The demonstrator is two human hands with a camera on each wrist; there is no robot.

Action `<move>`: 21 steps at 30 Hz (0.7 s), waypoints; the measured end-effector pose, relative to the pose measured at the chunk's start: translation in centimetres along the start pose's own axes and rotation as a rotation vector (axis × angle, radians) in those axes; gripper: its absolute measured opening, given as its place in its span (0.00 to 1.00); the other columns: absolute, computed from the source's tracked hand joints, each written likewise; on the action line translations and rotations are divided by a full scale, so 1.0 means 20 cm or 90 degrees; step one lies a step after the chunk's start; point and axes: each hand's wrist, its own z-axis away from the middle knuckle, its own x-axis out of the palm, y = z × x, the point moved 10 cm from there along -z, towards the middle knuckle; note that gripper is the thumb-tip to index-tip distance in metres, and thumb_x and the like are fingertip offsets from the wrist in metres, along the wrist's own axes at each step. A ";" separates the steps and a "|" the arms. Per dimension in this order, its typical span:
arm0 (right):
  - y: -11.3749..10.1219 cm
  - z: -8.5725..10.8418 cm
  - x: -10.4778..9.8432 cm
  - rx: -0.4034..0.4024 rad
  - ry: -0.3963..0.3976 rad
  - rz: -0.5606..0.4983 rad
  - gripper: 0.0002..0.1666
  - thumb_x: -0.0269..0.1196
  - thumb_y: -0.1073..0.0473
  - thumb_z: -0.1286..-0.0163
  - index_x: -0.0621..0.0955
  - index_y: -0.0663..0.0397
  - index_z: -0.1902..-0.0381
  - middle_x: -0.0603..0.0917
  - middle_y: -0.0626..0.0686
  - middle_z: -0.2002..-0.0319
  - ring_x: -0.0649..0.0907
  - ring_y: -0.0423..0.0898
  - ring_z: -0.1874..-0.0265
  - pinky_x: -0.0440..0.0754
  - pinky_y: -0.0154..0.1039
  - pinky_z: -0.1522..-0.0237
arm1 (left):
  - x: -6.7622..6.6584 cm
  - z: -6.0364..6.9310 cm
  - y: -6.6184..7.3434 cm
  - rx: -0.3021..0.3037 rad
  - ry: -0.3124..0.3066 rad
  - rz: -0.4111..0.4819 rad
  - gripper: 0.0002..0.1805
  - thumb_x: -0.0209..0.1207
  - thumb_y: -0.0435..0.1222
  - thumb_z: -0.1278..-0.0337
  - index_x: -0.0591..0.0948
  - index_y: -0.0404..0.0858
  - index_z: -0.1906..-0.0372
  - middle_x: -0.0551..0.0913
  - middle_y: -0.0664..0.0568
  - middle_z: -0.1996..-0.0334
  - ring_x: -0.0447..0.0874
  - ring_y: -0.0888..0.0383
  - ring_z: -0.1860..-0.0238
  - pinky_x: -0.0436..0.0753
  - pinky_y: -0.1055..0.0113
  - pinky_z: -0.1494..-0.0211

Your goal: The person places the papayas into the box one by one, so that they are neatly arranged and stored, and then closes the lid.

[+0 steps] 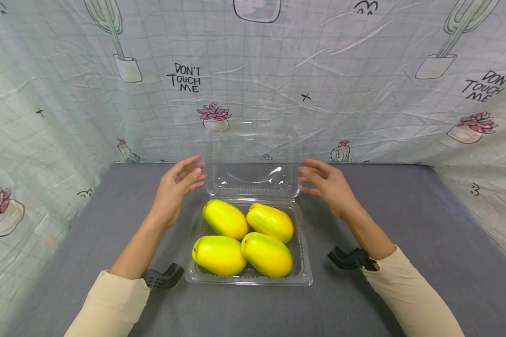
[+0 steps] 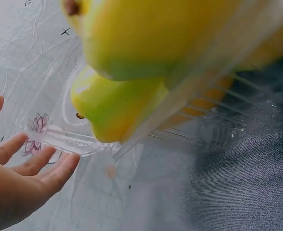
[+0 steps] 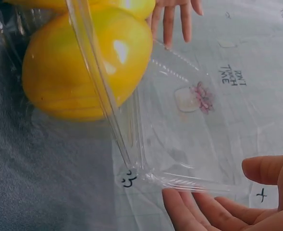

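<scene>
A clear plastic clamshell box [image 1: 249, 281] stands on the table with its lid [image 1: 253, 164] raised at the back. Inside lie several yellow-green fruits [image 1: 266, 255] that look like mangoes, arranged in two rows. My left hand [image 1: 173, 189] is at the lid's left edge, its fingers spread and loosely bent. On the opposite side, my right hand [image 1: 326, 185] has its fingertips near the lid's right edge, thumb apart from the fingers in the right wrist view. Whether the fingertips touch the lid, I cannot tell. Neither hand grips anything.
The box rests on a grey cloth-covered table [image 1: 383, 206]. Behind the lid and along both sides hangs a pale printed curtain [image 1: 253, 70] with plant drawings and lettering. Each wrist carries a black strap mount [image 1: 164, 276].
</scene>
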 end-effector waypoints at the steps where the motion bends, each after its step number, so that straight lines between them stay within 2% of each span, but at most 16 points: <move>1: 0.00 0.01 0.00 -0.004 0.003 0.000 0.33 0.54 0.57 0.26 0.60 0.63 0.29 0.70 0.66 0.37 0.73 0.62 0.42 0.79 0.46 0.49 | 0.00 0.00 0.01 0.006 -0.002 0.007 0.28 0.54 0.40 0.31 0.65 0.32 0.32 0.68 0.33 0.38 0.74 0.40 0.43 0.74 0.53 0.40; 4: -0.02 0.03 0.00 -0.016 0.010 0.008 0.32 0.54 0.58 0.26 0.60 0.62 0.29 0.71 0.65 0.38 0.74 0.62 0.43 0.80 0.44 0.50 | 0.00 0.02 0.03 0.018 -0.009 0.034 0.26 0.53 0.37 0.31 0.66 0.32 0.33 0.68 0.34 0.38 0.73 0.38 0.43 0.73 0.53 0.39; 8: -0.05 0.06 0.01 -0.046 0.011 0.025 0.31 0.54 0.58 0.26 0.61 0.60 0.29 0.70 0.66 0.39 0.73 0.63 0.42 0.79 0.43 0.49 | 0.00 0.05 0.04 0.033 -0.018 0.071 0.26 0.53 0.35 0.31 0.65 0.33 0.32 0.69 0.37 0.39 0.76 0.44 0.44 0.71 0.52 0.38; 12: -0.08 0.09 0.03 -0.088 0.005 0.042 0.31 0.55 0.56 0.26 0.63 0.59 0.29 0.70 0.66 0.39 0.73 0.62 0.42 0.78 0.44 0.47 | 0.00 0.08 0.05 0.050 -0.016 0.095 0.26 0.52 0.34 0.31 0.64 0.31 0.32 0.65 0.34 0.38 0.77 0.49 0.45 0.70 0.52 0.37; 15: -0.10 0.12 0.03 -0.116 0.007 0.044 0.30 0.54 0.56 0.26 0.63 0.61 0.30 0.71 0.65 0.40 0.73 0.61 0.42 0.78 0.44 0.47 | 0.01 0.10 0.06 0.062 -0.017 0.094 0.26 0.52 0.33 0.31 0.63 0.30 0.32 0.63 0.31 0.38 0.77 0.47 0.45 0.70 0.53 0.37; 21: -0.09 0.16 0.04 -0.149 0.018 0.025 0.28 0.54 0.57 0.26 0.65 0.64 0.33 0.71 0.66 0.41 0.73 0.62 0.42 0.77 0.44 0.47 | 0.03 0.14 0.08 0.060 -0.024 0.064 0.29 0.51 0.32 0.31 0.59 0.30 0.29 0.63 0.34 0.37 0.71 0.42 0.39 0.69 0.57 0.36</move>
